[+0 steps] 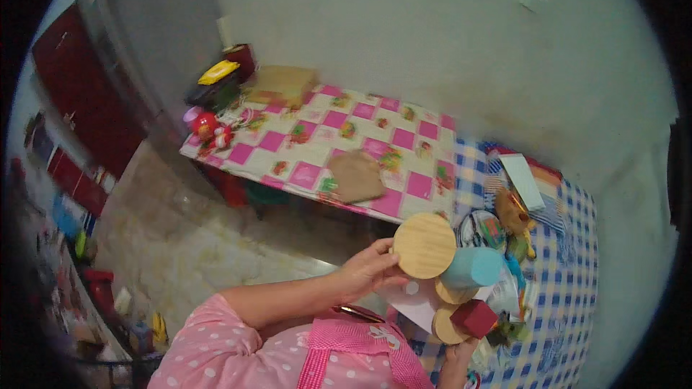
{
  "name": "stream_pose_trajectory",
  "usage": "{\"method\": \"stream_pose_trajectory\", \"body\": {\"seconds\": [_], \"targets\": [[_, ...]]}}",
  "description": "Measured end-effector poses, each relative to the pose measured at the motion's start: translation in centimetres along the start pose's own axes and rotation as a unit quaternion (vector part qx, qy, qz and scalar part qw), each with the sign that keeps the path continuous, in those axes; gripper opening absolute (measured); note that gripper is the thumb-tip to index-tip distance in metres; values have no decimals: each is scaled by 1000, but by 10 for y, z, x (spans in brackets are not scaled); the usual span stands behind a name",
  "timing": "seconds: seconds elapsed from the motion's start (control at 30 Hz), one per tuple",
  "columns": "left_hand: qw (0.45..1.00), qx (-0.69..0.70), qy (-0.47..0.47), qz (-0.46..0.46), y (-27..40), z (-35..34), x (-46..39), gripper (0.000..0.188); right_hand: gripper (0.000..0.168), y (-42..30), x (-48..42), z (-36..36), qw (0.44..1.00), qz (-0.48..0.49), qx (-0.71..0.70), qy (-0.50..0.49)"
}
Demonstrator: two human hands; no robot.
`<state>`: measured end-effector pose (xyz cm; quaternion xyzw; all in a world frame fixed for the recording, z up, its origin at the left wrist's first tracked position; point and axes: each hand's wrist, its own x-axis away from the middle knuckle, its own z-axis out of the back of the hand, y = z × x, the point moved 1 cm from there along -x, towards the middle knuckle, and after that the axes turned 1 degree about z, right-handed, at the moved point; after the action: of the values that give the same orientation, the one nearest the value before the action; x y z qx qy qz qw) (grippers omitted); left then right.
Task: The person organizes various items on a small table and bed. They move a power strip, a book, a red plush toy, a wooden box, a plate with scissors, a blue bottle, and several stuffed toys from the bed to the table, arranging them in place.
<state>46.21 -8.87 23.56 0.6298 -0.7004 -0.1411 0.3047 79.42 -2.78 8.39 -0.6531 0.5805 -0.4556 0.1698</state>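
My left hand grips a round wooden piece by its left edge, with its flat face turned up towards me. Just right of it lies a light-blue cylinder, touching or overlapping another round wooden piece. Below these, a dark red block rests against a further wooden disc. My right hand is at the underside of this group, mostly hidden by the disc and block; its fingers cannot be made out. A white sheet-like surface shows beneath the pieces.
A table with a pink-and-white checked cloth bears a flat brown piece, a cardboard box and red items. On the blue checked cloth lie a long white box, a brown soft toy and several mixed things.
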Motion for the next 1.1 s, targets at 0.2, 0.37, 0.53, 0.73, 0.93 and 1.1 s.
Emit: {"method": "stream_pose_trajectory", "body": {"seconds": [0.2, 0.37, 0.53, 0.73, 0.93, 1.1], "targets": [[976, 28, 136, -171, 102, 109, 121, 40, 50, 82, -19, -152, 978, -135, -26, -159], [942, 63, 250, -214, 111, 152, 190, 31, 44, 141, -19, -280, 947, -171, 18, -270], [902, 104, 327, -264, 128, 185, 212, 29, 45, 218, -47, -411, 939, -210, -17, -272], [832, 139, 431, -320, 149, 243, 224, 23, 40, 288, -78, -560, 923, -195, 55, -327], [792, 121, 498, -332, 212, 272, 203, 23, 34, 375, -144, -669, 923, -180, 59, -336], [783, 66, 532, -315, 265, 292, 173, 19, 29, 411, -132, -744, 911, -211, 91, -343]]}}
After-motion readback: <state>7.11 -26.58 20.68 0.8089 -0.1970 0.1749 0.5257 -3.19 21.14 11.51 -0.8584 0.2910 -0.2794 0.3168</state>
